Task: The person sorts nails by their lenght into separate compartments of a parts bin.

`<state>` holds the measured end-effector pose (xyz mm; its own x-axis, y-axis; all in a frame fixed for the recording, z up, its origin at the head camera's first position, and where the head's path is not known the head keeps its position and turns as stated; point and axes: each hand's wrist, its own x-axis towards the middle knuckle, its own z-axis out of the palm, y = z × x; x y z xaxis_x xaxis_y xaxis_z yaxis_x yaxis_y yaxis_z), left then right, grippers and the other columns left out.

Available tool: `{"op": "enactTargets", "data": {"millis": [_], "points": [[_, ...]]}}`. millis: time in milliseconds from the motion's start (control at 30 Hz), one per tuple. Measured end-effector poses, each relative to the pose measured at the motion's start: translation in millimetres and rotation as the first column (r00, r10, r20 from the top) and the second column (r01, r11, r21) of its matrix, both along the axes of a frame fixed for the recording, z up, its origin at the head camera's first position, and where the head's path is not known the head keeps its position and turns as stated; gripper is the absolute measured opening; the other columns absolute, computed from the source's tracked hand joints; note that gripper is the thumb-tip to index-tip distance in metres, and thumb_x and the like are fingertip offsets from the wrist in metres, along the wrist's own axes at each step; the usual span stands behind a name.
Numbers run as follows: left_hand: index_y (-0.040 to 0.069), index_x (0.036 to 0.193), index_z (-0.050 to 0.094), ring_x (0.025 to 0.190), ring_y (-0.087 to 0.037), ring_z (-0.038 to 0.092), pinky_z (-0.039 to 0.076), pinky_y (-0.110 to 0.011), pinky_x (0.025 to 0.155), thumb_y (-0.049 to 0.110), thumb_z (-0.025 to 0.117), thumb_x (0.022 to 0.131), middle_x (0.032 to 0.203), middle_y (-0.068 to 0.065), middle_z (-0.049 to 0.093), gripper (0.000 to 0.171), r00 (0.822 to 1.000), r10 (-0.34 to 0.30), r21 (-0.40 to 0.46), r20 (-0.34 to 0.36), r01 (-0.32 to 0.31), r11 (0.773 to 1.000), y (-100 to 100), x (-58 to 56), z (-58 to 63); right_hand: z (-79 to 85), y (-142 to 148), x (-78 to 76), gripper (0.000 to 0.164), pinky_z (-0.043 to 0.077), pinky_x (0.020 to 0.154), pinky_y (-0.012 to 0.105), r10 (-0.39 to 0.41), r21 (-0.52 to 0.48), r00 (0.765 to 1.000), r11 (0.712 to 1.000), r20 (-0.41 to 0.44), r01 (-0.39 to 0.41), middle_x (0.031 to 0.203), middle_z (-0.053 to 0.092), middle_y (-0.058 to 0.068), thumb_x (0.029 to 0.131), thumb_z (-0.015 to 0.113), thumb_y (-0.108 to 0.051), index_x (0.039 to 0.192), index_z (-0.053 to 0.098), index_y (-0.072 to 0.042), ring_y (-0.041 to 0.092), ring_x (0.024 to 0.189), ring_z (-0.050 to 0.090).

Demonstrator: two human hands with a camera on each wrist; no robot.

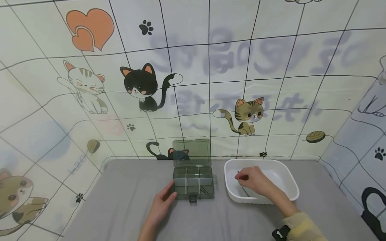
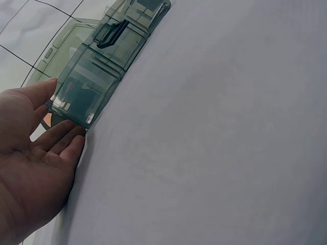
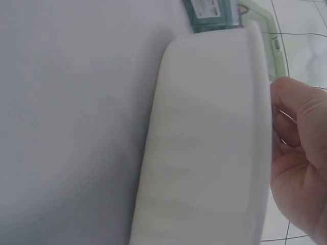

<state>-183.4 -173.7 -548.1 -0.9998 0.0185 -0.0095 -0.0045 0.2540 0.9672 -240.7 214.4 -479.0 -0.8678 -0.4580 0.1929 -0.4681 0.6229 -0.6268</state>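
A translucent green compartment box (image 1: 193, 182) stands on the grey-covered table with its lid (image 1: 192, 153) raised. Several thin dark pieces (image 1: 204, 189) lie in its front right compartment. My left hand (image 1: 161, 205) touches the left end of the box, thumb near the front corner and fingers loosely extended along the side. Over the white tub (image 1: 291, 190), my right hand (image 1: 256, 180) pinches a small, thin, reddish piece (image 1: 238, 175) between thumb and fingertips; its kind is unclear. Below the fingers a thin dark piece (image 1: 245, 191) shows inside the tub. The tub's wall partly hides the right fingers in the right wrist view.
The grey cloth (image 1: 126, 187) spreads around the box and tub. Behind them hangs a white curtain (image 1: 193, 67) with a grid and cartoon cats. A black curved object (image 1: 374, 207) is at the far right edge.
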Motion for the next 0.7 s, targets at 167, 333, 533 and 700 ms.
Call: {"op": "enactTargets", "data": {"millis": [167,333,533,700], "points": [[0.009,0.152,0.051,0.148,-0.035,0.034,0.033,-0.050,0.117,0.019,0.065,0.103,0.158,-0.015,0.043,0.052,1.000,0.005,0.005,-0.003,-0.005,1.000,-1,-0.5,-1.1,5.7,-8,0.5,0.010,0.056,0.069,0.026,0.001,-0.040,1.000,0.999,0.003,-0.001,0.088,0.075,0.003,0.088,0.075,-0.002,0.096,0.080,-0.001,0.005,0.078,0.064],[0.009,0.151,0.051,0.148,-0.035,0.035,0.034,-0.050,0.116,0.018,0.065,0.102,0.157,-0.016,0.044,0.052,1.000,0.005,0.011,-0.008,-0.004,1.000,-1,-0.7,-1.4,8.5,-18,0.8,0.009,0.056,0.070,0.026,0.022,-0.093,1.000,0.995,0.004,-0.021,0.087,0.075,0.002,0.088,0.074,-0.003,0.096,0.079,-0.001,0.006,0.078,0.064],[0.008,0.152,0.051,0.148,-0.037,0.035,0.035,-0.052,0.116,0.018,0.065,0.103,0.157,-0.018,0.043,0.052,1.000,0.002,0.004,-0.004,-0.002,1.000,-1,-0.2,-1.8,6.0,-27,0.0,0.010,0.056,0.069,0.024,0.021,-0.143,1.000,0.990,-0.007,-0.021,0.087,0.075,0.003,0.088,0.073,0.001,0.095,0.079,-0.001,0.004,0.077,0.063],[0.009,0.151,0.052,0.148,-0.036,0.035,0.034,-0.051,0.116,0.020,0.065,0.103,0.157,-0.016,0.044,0.052,1.000,0.007,-0.009,0.008,-0.007,1.000,-1,-1.3,-2.3,5.6,-35,-1.0,0.011,0.056,0.069,0.025,0.030,-0.139,0.999,0.990,-0.019,-0.033,0.086,0.074,0.002,0.088,0.072,0.001,0.094,0.080,-0.002,0.004,0.077,0.063]]}}
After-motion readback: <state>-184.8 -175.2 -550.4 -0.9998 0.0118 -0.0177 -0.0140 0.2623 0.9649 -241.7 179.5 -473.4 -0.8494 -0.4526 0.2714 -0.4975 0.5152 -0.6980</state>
